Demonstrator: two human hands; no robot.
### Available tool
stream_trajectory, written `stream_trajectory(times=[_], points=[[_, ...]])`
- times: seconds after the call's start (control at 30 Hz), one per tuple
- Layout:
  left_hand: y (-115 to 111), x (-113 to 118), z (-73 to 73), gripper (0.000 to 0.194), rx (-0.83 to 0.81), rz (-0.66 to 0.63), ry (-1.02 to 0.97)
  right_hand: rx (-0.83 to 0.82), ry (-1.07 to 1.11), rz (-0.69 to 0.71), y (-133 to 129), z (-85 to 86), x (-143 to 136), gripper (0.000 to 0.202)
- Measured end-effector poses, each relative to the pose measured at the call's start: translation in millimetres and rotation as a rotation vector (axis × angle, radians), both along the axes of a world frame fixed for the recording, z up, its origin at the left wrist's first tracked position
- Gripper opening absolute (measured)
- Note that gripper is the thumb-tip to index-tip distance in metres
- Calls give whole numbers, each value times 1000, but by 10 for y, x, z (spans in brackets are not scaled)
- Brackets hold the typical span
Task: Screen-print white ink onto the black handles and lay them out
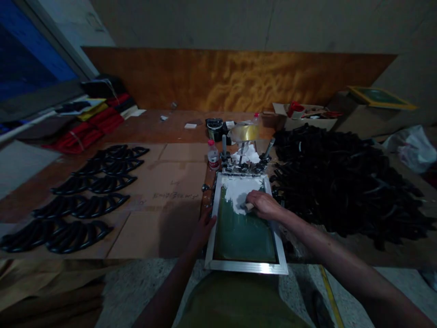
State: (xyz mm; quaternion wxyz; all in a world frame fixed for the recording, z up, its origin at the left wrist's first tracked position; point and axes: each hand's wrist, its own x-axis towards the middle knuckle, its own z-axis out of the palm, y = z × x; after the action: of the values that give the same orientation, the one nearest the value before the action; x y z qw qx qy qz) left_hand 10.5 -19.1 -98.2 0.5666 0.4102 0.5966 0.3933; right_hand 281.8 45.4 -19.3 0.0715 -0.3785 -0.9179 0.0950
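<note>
A screen printing frame (280, 248) with a silver metal rim and green mesh lies before me, its far end at a clamp assembly (244, 167). White ink (235, 189) covers the far part of the mesh. My right hand (262, 204) is closed around a small squeegee (249, 207) with a pale handle, low over the mesh at the ink's near edge. The squeegee's blade is mostly hidden. At the frame's left side is my left hand (205, 223), fingers apart and thumb near the rim, holding nothing that I can see. Whatever lies under the frame is hidden.
Black curved ribbed pieces (112, 205) lie in rows on cardboard (143, 237) at left. A large heap of black pieces (341, 182) fills the right. Behind the frame stand a red-capped bottle (213, 157) and a dark tub (215, 131). An open box (310, 123) sits back right.
</note>
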Motion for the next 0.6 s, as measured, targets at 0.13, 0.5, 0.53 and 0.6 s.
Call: stream_trajectory(times=[0.13,0.5,0.53,0.6], points=[[3,-25,23,69,-14,-16,-40,84,32,-130,-14,-76,-119,20],[7,-27,456,63,29,-37,11,-58,67,-364,527,299,-117,49],[13,-37,581,59,46,-31,62,-40,35,-436,649,366,-84,54],[40,-55,834,49,59,-19,168,44,41,-570,805,458,93,58]])
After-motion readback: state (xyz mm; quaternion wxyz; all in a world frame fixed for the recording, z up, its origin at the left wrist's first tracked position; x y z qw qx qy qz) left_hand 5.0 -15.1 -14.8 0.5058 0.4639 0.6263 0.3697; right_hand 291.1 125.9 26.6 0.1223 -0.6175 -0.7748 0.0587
